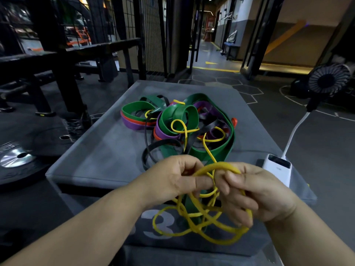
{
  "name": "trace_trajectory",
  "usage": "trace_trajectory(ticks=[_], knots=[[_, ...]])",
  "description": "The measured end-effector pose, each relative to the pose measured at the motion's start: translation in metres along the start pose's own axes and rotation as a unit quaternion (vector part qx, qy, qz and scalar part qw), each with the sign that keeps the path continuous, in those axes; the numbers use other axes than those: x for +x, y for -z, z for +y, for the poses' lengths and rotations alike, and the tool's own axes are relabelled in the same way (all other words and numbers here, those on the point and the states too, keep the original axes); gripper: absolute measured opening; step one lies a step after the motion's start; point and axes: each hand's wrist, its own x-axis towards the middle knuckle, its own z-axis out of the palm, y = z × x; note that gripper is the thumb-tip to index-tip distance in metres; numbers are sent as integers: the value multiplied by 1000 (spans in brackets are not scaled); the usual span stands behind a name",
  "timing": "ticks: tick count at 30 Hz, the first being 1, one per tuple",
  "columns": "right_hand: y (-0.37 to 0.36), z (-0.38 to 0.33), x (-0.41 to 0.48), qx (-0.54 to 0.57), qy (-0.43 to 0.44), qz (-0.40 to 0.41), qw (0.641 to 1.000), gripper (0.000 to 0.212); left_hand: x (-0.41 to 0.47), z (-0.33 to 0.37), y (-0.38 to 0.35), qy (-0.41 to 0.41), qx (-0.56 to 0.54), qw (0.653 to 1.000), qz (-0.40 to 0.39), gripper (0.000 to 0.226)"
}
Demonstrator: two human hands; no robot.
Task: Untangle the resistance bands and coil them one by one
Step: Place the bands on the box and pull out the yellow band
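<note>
The head view shows 2 bare hands raised over the near edge of a grey padded box [107,150], which has a pale numeral 3 [165,221] printed on its near part.

The left hand [178,175] has its fingers curled, and its thumb and fingertips pinch a thin yellow band [192,223] at the top of an arch. The right hand [255,194] is just beside it, almost touching. Its fingers are curled round several strands of the same yellow band, which pass over its knuckles and down its outer side. Below both hands the yellow band hangs in loose overlapping loops in front of the numeral. How many loops there are cannot be counted surely. 1 yellow strand rises from the hands to the pile behind.

That pile of tangled bands [192,131] lies at the middle of the box top. 5 colours show in it:
- wide green [178,116]
- purple [132,125]
- orange [234,121]
- black [161,144]
- more thin yellow, threaded through

The bands of each colour are too knotted together to count.

On the box's right edge stands 1 white power bank [276,164]. 1 white cable [295,131] leads from it up to 1 small fan [328,81]. On the floor to the left lies 1 weight plate [17,158] with a shiny hub.
</note>
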Motion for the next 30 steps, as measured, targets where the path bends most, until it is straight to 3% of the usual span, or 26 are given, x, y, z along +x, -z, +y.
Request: trace_trajectory(ticks=[3, 7, 11, 14, 19, 26, 30], knots=[[2, 3, 2, -12, 38, 5, 999, 31, 0, -6, 2, 36, 18, 999, -29, 13], [3, 7, 5, 46, 94, -42, 994, 29, 2, -9, 3, 47, -73, 995, 56, 9], [0, 18, 7, 87, 86, -49, 991, 15, 3, -8, 4, 43, -191, 973, 123, 14], [0, 19, 8, 105, 92, -32, 990, 17, 5, -12, 2, 61, -206, 966, 146, 13], [-3, 10, 11, 104, 179, 2, 978, 22, 6, -14, -3, 84, -209, 961, 162, 9], [-8, -5, 6, 230, 243, 25, 942, 25, 4, -12, -17, 113, -225, 965, 76, 27], [0, -18, 0, 274, 253, 55, 926, 28, 4, -23, -24, 139, -174, 975, 2, 20]])
